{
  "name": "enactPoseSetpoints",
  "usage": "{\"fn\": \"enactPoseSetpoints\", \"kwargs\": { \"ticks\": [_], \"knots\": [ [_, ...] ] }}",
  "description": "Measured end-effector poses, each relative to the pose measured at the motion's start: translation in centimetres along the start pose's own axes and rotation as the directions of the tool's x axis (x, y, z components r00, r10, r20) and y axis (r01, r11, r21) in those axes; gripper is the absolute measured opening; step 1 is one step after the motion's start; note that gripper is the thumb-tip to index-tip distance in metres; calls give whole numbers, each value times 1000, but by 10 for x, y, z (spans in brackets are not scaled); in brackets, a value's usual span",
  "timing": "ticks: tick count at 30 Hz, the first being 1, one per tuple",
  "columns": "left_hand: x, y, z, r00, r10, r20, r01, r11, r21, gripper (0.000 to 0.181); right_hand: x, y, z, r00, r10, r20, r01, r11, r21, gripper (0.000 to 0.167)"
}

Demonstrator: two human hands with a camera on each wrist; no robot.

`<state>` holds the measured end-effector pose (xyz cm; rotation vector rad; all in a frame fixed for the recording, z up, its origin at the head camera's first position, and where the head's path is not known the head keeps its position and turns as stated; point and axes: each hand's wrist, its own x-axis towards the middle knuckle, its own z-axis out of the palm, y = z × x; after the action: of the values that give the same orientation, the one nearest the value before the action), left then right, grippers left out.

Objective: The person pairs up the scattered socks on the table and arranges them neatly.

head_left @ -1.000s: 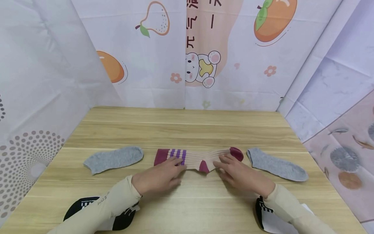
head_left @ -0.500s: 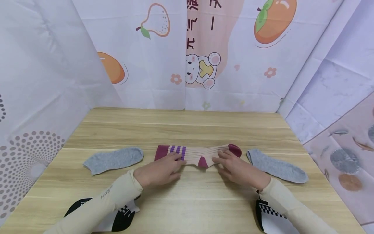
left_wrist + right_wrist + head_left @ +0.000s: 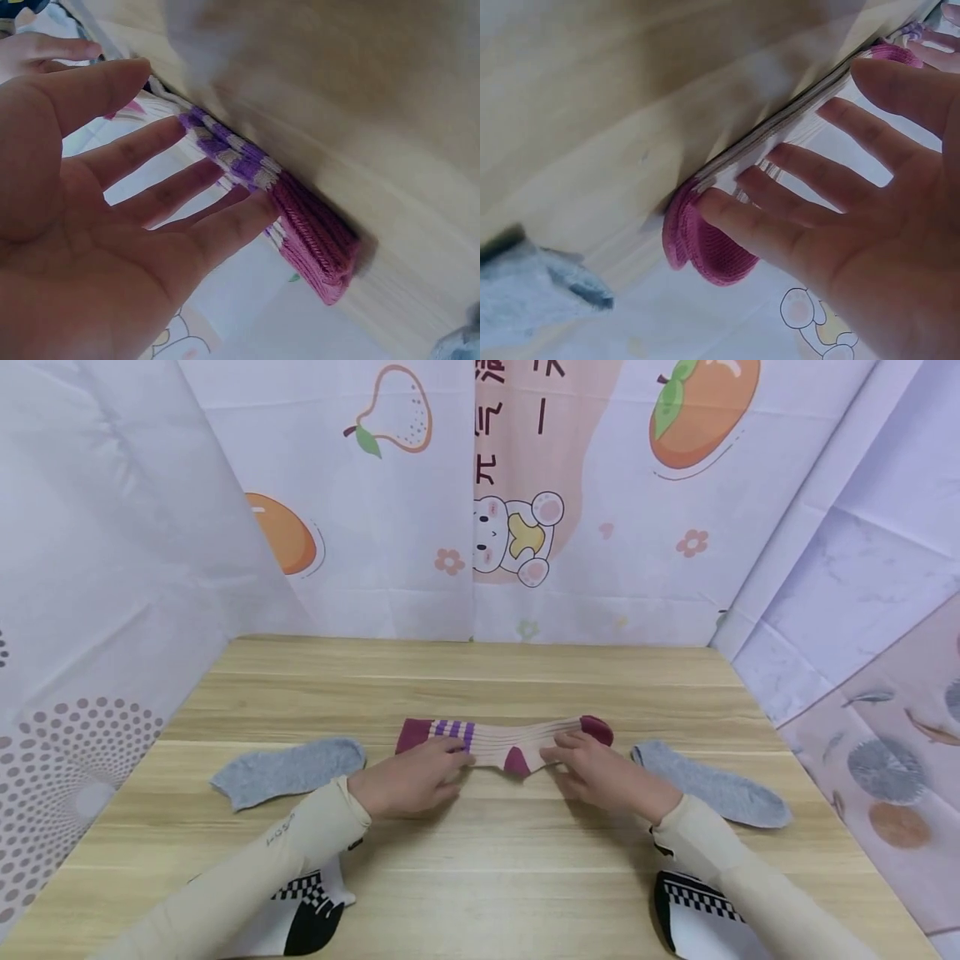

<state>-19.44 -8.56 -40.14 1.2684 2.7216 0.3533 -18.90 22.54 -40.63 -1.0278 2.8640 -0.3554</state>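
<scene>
A pinkish-beige ribbed sock (image 3: 497,745) lies stretched sideways at the middle of the table, with a maroon cuff, purple stripes, and maroon heel and toe. My left hand (image 3: 412,777) rests its fingertips on the striped cuff end. On the toe half, my right hand (image 3: 600,770) touches the sock with spread fingers. In the left wrist view the maroon cuff (image 3: 319,247) shows layered edges under nearly straight fingers. Two maroon toe ends (image 3: 716,244) overlap in the right wrist view, so a second sock appears stacked with it.
One grey sock (image 3: 288,770) lies to the left and another grey sock (image 3: 708,783) to the right. Black-and-white socks (image 3: 311,910) are partly under my left sleeve; a similar sock (image 3: 701,910) is by my right sleeve. A printed curtain (image 3: 360,527) stands behind the table.
The maroon-and-beige sock has slid away from me, toward the back of the table, with both hands moving along on it. The grey socks stay where they were.
</scene>
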Motion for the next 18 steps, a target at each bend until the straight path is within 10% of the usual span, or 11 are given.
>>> {"fn": "enactPoseSetpoints", "kwargs": {
  "ticks": [18],
  "knots": [
    [60,-48,-10,997,-77,-10,78,996,49,31,64,43,-8,993,-85,-77,84,996,-21,26]
  ]
}}
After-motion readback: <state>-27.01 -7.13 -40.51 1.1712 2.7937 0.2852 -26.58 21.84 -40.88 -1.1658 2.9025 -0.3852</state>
